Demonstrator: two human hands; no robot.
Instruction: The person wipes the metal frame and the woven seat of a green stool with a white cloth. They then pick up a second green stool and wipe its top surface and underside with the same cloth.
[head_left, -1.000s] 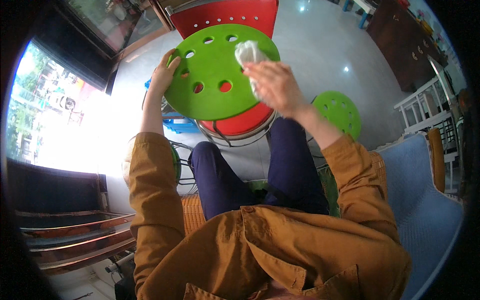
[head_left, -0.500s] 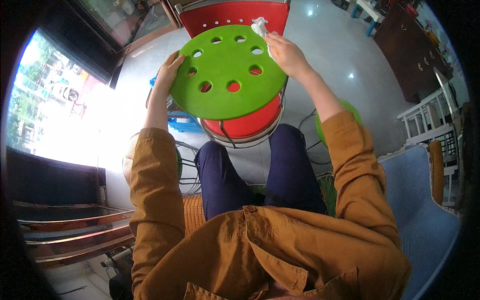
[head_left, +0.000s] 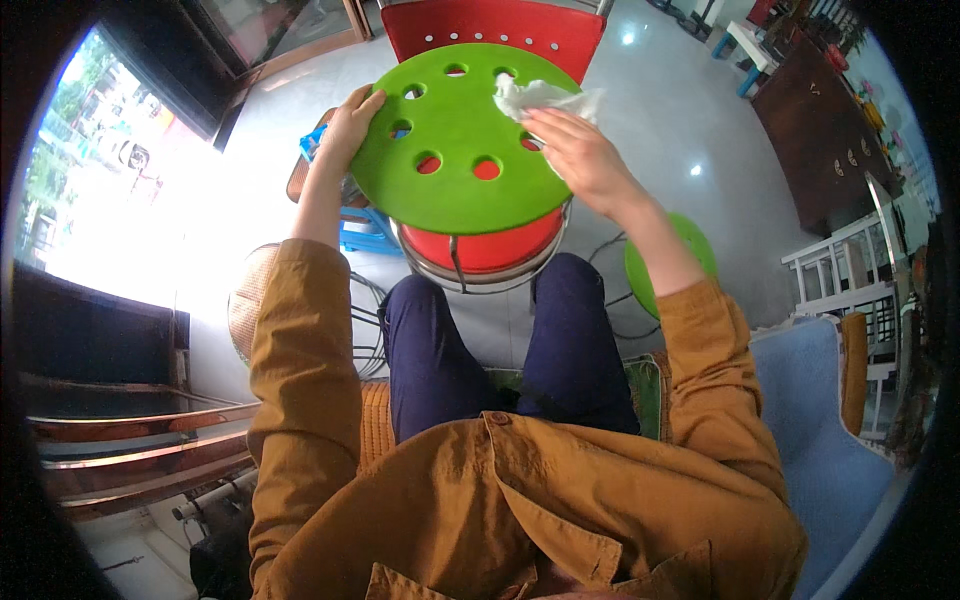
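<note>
A round green stool (head_left: 450,195) with a ring of holes through its seat is in front of my knees, above a red chair seat (head_left: 485,252). My left hand (head_left: 352,122) grips the green seat's left edge, thumb on top and the other fingers partly hidden. In my right hand (head_left: 580,155) is a crumpled white cloth (head_left: 540,97), perhaps a paper wipe. The fingers press it onto the seat's right side, over and beside the holes there. Thin metal tubing shows beneath the green seat.
The red chair's backrest (head_left: 495,32) rises beyond. Another green stool (head_left: 668,262) stands to the right, and a blue plastic stool (head_left: 368,235) is at the left. A dark wooden cabinet (head_left: 815,115) and a white rack (head_left: 845,275) are at the far right.
My right hand has moved the cloth from the seat's far right edge inward onto its top. The cloth is more spread out. My left hand still holds the left edge.
</note>
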